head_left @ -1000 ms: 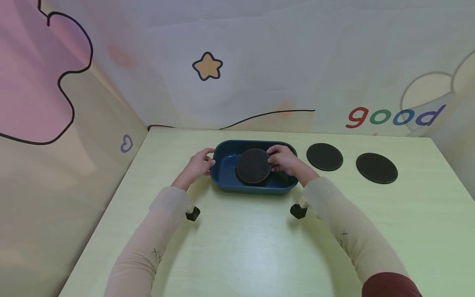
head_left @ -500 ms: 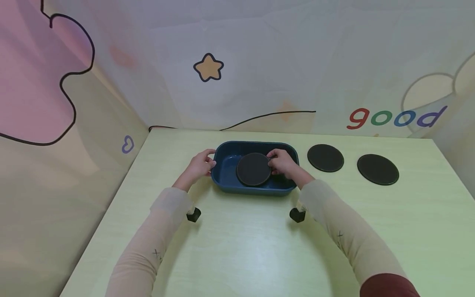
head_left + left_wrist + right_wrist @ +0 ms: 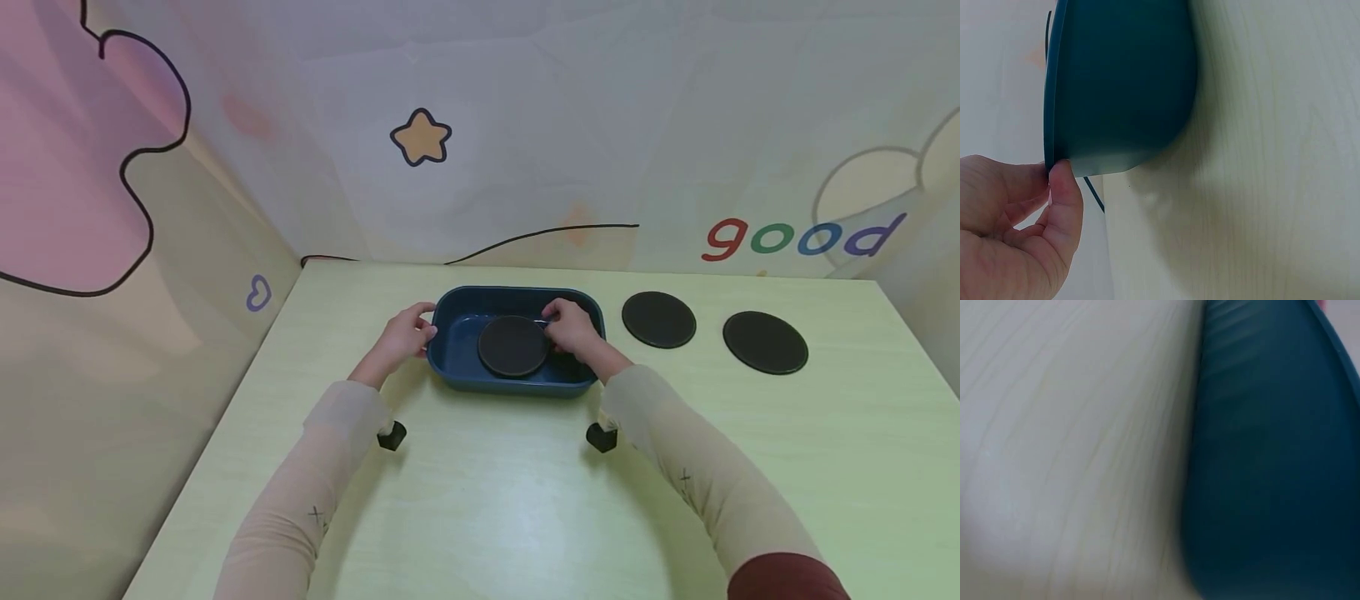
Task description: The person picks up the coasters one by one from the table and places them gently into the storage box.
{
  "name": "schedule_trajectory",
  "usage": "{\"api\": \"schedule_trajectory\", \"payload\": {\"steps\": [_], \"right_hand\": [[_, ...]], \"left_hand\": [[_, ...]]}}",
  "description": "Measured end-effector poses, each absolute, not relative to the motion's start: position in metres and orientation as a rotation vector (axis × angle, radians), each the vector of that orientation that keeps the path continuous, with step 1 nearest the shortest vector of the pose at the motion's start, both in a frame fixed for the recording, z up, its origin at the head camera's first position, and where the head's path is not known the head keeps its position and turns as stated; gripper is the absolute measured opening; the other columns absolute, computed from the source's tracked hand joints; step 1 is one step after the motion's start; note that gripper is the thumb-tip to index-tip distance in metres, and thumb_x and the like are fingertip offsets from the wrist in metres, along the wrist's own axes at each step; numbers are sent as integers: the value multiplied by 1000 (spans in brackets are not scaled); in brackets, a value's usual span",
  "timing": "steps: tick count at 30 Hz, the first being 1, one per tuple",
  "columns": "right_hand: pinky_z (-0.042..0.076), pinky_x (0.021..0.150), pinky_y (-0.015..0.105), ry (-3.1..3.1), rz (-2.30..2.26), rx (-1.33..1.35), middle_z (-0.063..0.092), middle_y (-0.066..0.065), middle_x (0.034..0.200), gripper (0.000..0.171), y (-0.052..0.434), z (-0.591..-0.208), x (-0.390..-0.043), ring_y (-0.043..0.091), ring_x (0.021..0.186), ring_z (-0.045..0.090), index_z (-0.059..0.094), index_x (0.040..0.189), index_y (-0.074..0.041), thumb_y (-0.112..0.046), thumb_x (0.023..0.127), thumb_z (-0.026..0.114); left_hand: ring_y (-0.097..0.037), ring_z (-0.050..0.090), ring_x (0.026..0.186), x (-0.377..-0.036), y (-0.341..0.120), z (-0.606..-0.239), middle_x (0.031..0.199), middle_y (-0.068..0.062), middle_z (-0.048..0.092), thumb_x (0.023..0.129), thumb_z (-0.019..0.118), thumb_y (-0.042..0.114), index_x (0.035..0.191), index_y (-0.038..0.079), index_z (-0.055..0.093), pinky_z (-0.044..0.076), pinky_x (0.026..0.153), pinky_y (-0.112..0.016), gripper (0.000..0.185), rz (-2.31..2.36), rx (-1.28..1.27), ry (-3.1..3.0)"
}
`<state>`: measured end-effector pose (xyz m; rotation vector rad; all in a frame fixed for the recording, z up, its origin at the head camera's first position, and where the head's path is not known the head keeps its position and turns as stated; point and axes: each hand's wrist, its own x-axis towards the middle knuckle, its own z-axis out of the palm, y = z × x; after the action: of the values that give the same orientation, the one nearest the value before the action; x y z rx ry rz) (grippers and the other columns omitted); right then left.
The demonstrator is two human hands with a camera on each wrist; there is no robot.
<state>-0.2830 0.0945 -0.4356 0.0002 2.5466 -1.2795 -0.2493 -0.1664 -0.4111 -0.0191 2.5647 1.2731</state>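
A dark blue rectangular tray [image 3: 453,358] stands on the pale green table [image 3: 487,500]. My left hand [image 3: 405,333] grips the tray's left rim [image 3: 1054,125], thumb against its edge. My right hand [image 3: 572,327] reaches into the tray and pinches the right edge of a black round disc [image 3: 513,346], which lies low inside. The right wrist view shows only the tray's outer wall [image 3: 1260,462] and the table; the hand itself is out of its view.
Two more black discs [image 3: 658,319] [image 3: 765,342] lie flat on the table to the right of the tray. Printed fabric walls close off the back and left sides. Small black wrist mounts [image 3: 390,435] [image 3: 602,437] hang under my forearms.
My right hand has lowered the black disc from a tilt above the rim to lie nearly flat, deep in the tray. The left hand has kept its grip on the rim.
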Motion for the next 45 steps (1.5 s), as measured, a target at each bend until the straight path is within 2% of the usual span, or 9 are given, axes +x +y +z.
{"api": "schedule_trajectory", "payload": {"steps": [10,17,26,32,38,40,45], "right_hand": [[48,51,23,2658,-1154,-201,49,15,93,29,105,-411,-283,16,58,51,49,110,1,-1,81,52],[46,71,34,2723,-1088,-309,52,19,100,29,121,-396,-287,28,85,51,48,113,2,-5,85,51],[43,84,46,2802,-1055,-249,51,22,112,30,150,-388,-293,34,101,49,47,115,2,-10,87,47],[33,97,50,2850,-969,-206,41,24,127,39,173,-393,-298,37,117,37,42,122,3,-16,89,45],[20,105,50,2849,-878,-214,26,26,138,58,193,-399,-300,40,128,21,25,134,6,-28,91,43],[16,105,52,2857,-852,-227,20,29,139,62,200,-403,-300,42,130,15,21,135,8,-30,92,41],[14,99,64,2874,-734,-180,5,31,141,71,217,-414,-301,47,129,1,12,138,5,-43,91,35]], "left_hand": [[-14,52,66,-248,-169,-410,90,-11,49,91,45,6,133,8,36,54,62,-27,43,1295,-17,2560],[-14,52,67,-250,-171,-413,91,-11,48,91,45,7,133,9,36,54,62,-27,43,1295,-28,2554],[-15,51,68,-249,-171,-413,90,-11,48,91,45,8,133,10,36,53,62,-26,43,1285,-27,2560],[-15,51,68,-248,-170,-412,91,-11,48,91,45,8,133,9,36,53,62,-26,43,1275,-31,2560],[-16,51,70,-248,-168,-411,92,-11,48,92,45,9,133,10,35,54,64,-27,43,1271,-38,2552],[-16,51,69,-248,-167,-410,92,-11,48,92,45,9,133,10,35,53,63,-26,43,1268,-37,2552],[-16,51,69,-249,-166,-410,92,-11,48,92,45,9,133,11,35,53,62,-25,43,1258,-38,2552]]}}
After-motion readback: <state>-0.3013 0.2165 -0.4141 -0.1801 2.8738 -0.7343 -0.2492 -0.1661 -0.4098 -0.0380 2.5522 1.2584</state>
